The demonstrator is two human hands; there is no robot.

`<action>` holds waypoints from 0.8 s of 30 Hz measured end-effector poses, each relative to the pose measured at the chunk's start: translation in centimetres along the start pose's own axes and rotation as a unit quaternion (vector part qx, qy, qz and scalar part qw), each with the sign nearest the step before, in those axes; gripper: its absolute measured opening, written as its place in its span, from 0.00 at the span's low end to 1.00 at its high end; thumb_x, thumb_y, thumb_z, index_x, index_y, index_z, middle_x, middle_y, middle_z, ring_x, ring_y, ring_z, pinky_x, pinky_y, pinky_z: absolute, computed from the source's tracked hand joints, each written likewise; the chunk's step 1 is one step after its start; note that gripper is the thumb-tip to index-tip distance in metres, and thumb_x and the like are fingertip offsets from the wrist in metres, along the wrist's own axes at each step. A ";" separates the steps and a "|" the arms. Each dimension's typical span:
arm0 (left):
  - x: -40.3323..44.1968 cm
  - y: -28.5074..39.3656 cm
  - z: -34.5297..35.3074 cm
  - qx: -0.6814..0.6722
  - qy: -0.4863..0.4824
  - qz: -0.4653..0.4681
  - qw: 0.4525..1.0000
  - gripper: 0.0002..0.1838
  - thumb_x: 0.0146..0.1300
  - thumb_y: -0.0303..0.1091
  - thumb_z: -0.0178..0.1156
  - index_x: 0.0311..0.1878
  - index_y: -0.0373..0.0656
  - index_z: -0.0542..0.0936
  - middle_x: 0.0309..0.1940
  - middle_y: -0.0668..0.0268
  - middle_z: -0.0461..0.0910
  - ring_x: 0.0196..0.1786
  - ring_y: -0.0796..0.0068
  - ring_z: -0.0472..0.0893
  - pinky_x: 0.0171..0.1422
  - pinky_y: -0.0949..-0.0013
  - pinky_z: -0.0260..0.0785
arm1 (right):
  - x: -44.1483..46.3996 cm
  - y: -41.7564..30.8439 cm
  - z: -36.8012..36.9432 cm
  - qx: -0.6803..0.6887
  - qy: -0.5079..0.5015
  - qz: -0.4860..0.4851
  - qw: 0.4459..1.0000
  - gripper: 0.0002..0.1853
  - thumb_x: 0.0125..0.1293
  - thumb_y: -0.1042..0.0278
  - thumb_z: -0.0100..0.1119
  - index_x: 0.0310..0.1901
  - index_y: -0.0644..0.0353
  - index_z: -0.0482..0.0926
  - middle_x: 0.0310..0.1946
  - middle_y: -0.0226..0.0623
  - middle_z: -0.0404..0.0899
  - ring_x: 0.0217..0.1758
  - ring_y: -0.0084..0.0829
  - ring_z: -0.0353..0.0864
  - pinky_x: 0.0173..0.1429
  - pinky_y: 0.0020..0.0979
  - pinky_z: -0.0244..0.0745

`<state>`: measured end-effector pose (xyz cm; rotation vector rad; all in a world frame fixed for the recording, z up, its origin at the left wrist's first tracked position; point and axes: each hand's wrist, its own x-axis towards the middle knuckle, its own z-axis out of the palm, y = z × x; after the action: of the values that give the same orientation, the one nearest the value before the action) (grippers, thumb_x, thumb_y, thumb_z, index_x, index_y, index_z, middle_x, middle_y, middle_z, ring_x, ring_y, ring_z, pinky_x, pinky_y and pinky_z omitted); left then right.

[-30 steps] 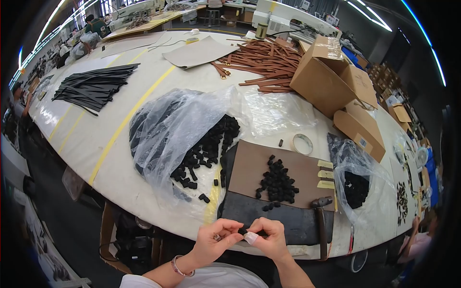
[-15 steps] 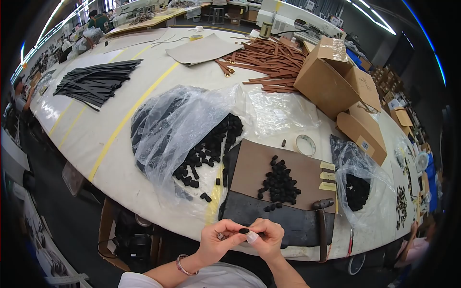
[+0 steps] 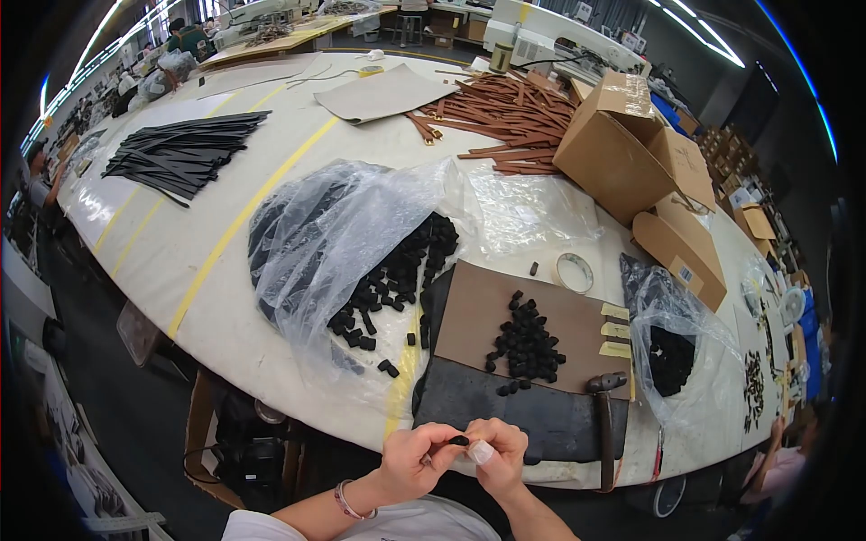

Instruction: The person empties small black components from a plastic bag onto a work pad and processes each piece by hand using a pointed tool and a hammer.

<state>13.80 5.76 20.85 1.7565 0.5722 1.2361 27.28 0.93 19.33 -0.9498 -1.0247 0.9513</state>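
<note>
Close to my body, just off the table's near edge, my two hands meet fingertip to fingertip. My left hand (image 3: 417,463) pinches a small black piece (image 3: 460,440) between thumb and fingers. My right hand (image 3: 498,456), with white tape round its thumb, closes against the piece's right end; its fingers partly hide what it grips. Beyond them lies a heap of similar black pieces (image 3: 528,347) on a brown sheet (image 3: 465,311), which overlaps a black mat (image 3: 469,401). A hammer (image 3: 606,424) rests at the mat's right side.
To the left, a clear plastic bag (image 3: 311,243) spills more black pieces. Another bag (image 3: 672,352) lies right of the hammer. A tape roll (image 3: 575,272), an open cardboard box (image 3: 613,149), brown straps (image 3: 514,113) and black strips (image 3: 185,153) lie farther back. A person's arm shows at far right.
Both hands have dropped slightly toward my body. The small black piece has turned in the fingers, and the right thumb's taped tip now faces up more.
</note>
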 end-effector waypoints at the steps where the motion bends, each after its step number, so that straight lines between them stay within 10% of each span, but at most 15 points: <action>1: 0.0 0.0 0.0 0.000 0.000 0.000 1.000 0.07 0.57 0.24 0.60 0.38 0.34 0.75 0.23 0.61 0.78 0.19 0.77 0.76 0.22 0.77 0.66 | -0.1 -0.1 0.0 0.014 -0.004 0.005 1.000 0.07 0.55 0.73 0.58 0.25 0.68 0.75 0.19 0.34 0.74 0.20 0.19 0.68 0.24 0.21 0.60; 17: 0.2 -0.5 -1.2 -0.037 -0.061 -0.011 0.997 0.04 0.57 0.27 0.59 0.33 0.37 0.75 0.18 0.64 0.76 0.16 0.75 0.74 0.20 0.75 0.62 | 0.0 -0.7 -0.5 0.316 -0.076 0.260 0.909 0.11 0.58 0.66 0.59 0.28 0.63 0.71 0.22 0.28 0.70 0.21 0.13 0.61 0.23 0.17 0.55; 20: 0.2 -0.1 -1.3 -0.016 -0.073 -0.047 0.996 0.03 0.58 0.25 0.58 0.34 0.37 0.75 0.18 0.63 0.75 0.16 0.74 0.73 0.20 0.75 0.62 | 0.1 -1.0 -1.7 0.249 -0.100 0.321 0.908 0.10 0.56 0.68 0.61 0.31 0.65 0.73 0.22 0.27 0.70 0.21 0.13 0.62 0.23 0.17 0.56; 22: 0.3 -0.1 -1.3 -0.005 -0.079 -0.086 0.993 0.03 0.58 0.24 0.57 0.35 0.36 0.74 0.18 0.62 0.75 0.16 0.73 0.74 0.21 0.74 0.63 | 0.4 -2.2 -1.5 -0.151 -0.085 0.141 0.975 0.11 0.53 0.72 0.63 0.36 0.65 0.75 0.22 0.25 0.70 0.21 0.13 0.64 0.24 0.16 0.58; 24: 0.1 -0.4 -0.8 0.016 -0.108 -0.081 0.991 0.04 0.57 0.23 0.55 0.36 0.36 0.73 0.17 0.61 0.74 0.16 0.68 0.75 0.22 0.71 0.65 | 0.7 -2.9 -1.0 -0.207 -0.074 0.125 0.968 0.12 0.49 0.76 0.64 0.38 0.64 0.77 0.22 0.25 0.71 0.22 0.14 0.66 0.25 0.17 0.61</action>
<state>13.14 6.32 20.64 1.8045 0.5952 0.9163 28.94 0.54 21.96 -1.3958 -1.2811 1.0493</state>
